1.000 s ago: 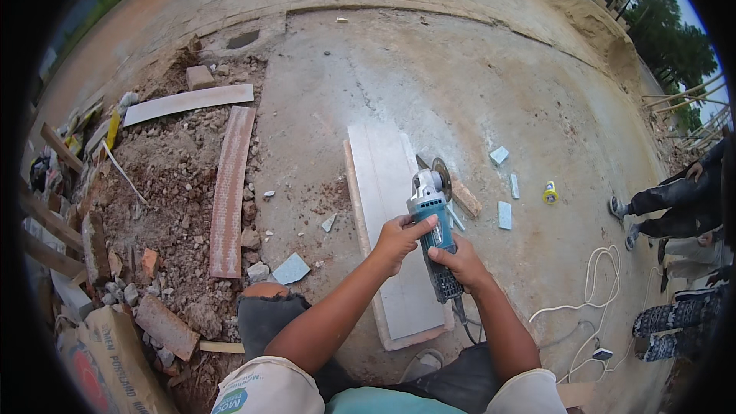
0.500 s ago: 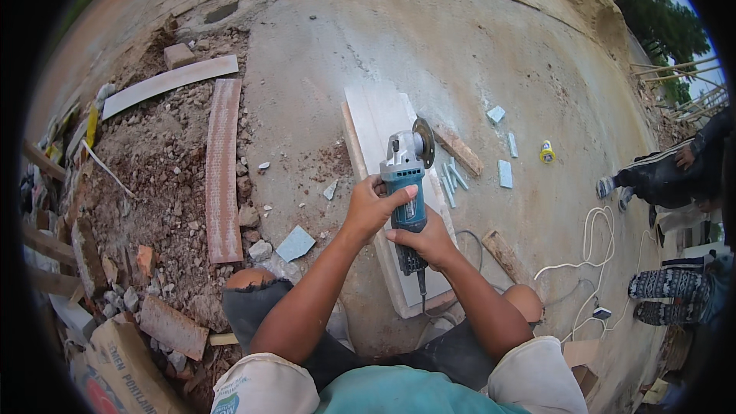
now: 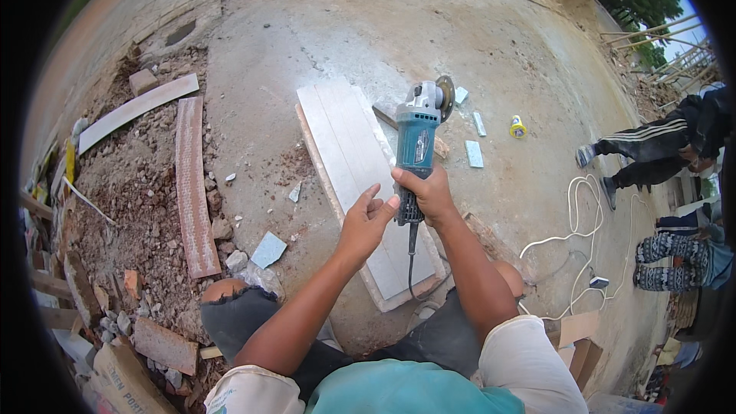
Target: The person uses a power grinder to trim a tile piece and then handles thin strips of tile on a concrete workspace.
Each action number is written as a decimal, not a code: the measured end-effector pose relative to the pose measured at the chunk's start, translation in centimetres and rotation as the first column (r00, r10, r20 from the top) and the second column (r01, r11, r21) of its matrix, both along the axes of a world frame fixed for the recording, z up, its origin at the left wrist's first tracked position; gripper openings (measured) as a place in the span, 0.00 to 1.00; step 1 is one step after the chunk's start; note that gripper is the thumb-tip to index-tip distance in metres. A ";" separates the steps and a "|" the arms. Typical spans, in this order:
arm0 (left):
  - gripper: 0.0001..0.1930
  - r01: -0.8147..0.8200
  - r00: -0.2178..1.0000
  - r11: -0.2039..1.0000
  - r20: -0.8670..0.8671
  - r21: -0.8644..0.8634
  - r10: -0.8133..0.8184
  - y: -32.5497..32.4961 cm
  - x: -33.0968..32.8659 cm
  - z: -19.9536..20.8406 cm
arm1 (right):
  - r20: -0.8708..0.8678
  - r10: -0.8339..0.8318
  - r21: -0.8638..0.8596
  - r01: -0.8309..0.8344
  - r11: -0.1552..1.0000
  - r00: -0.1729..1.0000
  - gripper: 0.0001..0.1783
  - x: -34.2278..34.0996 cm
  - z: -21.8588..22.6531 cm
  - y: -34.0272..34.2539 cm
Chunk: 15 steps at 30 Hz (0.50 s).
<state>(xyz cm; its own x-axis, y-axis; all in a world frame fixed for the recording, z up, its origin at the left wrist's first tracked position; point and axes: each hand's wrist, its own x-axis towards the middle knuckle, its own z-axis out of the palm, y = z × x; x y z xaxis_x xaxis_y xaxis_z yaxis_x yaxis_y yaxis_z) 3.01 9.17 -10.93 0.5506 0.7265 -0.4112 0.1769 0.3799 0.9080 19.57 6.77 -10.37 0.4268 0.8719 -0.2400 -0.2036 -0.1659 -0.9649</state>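
Item 1: teal-and-silver angle grinder with a long barrel-shaped body; between 1 and 2 o'clock from the view's centre, held up over the tile's 3 o'clock side, head toward 12. Dark round disc at its 1 o'clock; black power cord trailing at 6. Handling, by judgement: stiff, fairly heavy, weight toward the metal head; dusty casing perhaps a little slick. Best hold: around the barrel, the second hand behind the head, away from the disc.

Item 2: right hand; fingers closed around the barrel's rear, thumb laid across it.

Item 3: left hand; fingers half-curled and parted, nothing seen in them, tips just beside the grinder's rear; contact cannot be told.

Item 4: long pale-grey rectangular tile, a thin line along its length; flat, at the grinder's 7 to 8 o'clock. Probably rigid, brittle; best taken by both long edges.

Item 5: pale-blue rectangular offcut; on the concrete ground, at the grinder's 3 to 4 o'clock. Likely light, chip-prone.
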 end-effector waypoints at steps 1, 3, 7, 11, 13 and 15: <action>0.38 -0.007 0.999 0.998 0.047 0.065 0.004 0.6 0.3 -0.6 | 0.024 -0.015 0.058 0.013 0.998 1.000 0.25 -0.3 0.5 0.0; 0.38 -0.111 0.983 0.989 0.134 -0.094 0.123 2.7 0.2 -0.6 | 0.100 0.074 0.063 -0.081 0.995 0.992 0.32 -0.5 1.2 0.3; 0.37 -0.088 0.980 0.995 0.174 -0.043 0.094 3.8 3.2 1.9 | 0.205 0.213 -0.048 -0.207 0.977 0.955 0.36 0.7 2.5 -2.4; 0.28 -0.069 0.983 0.995 0.166 -0.076 0.081 2.4 3.4 1.7 | 0.252 0.338 -0.091 -0.326 0.941 0.907 0.40 0.1 0.7 -3.8; 0.23 -0.124 0.971 0.984 0.189 -0.125 0.146 3.0 3.0 1.5 | 0.319 0.398 -0.164 -0.363 0.917 0.860 0.44 -0.1 1.0 -3.2; 0.23 -0.138 0.962 0.977 0.211 -0.162 0.171 3.0 2.5 1.9 | 0.223 0.372 -0.012 -0.379 0.925 0.901 0.46 -0.7 0.7 -3.1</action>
